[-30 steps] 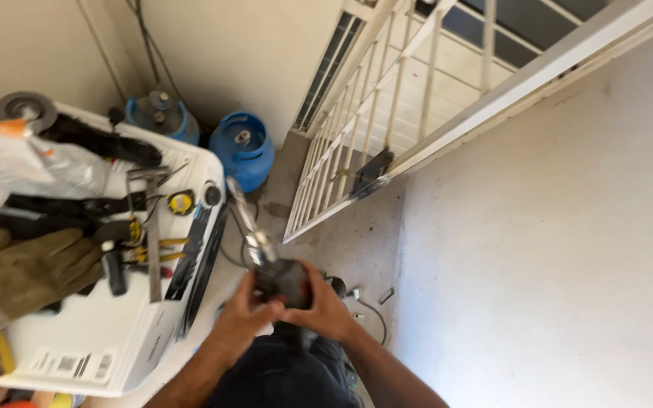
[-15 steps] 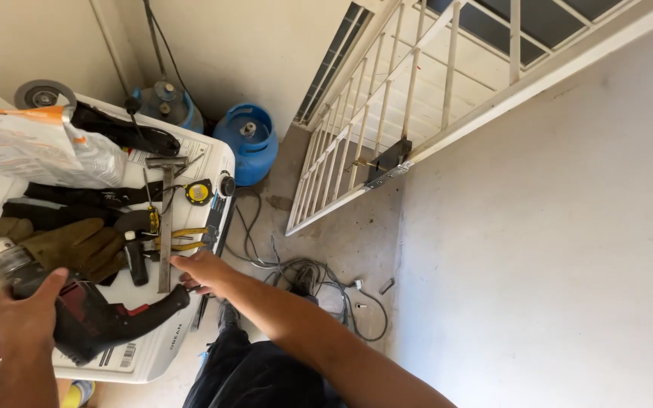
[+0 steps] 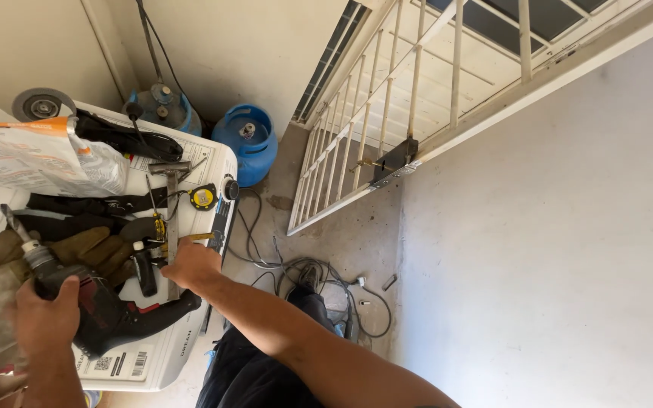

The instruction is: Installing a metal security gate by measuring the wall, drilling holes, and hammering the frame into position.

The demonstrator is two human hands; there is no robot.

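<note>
Left hand (image 3: 43,321) wrapped around a dark power drill (image 3: 103,310), bit tilted up over the tabletop's (image 3: 213,162) near edge. Right hand (image 3: 190,264) curled down among tools beside the steel square (image 3: 171,219); grasp unclear.

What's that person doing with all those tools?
The left hand grips a dark red drill above a white box covered in tools. The right hand reaches to the small tools beside some gloves and a tape measure. Two blue gas tanks stand behind, near a white gate.
</note>
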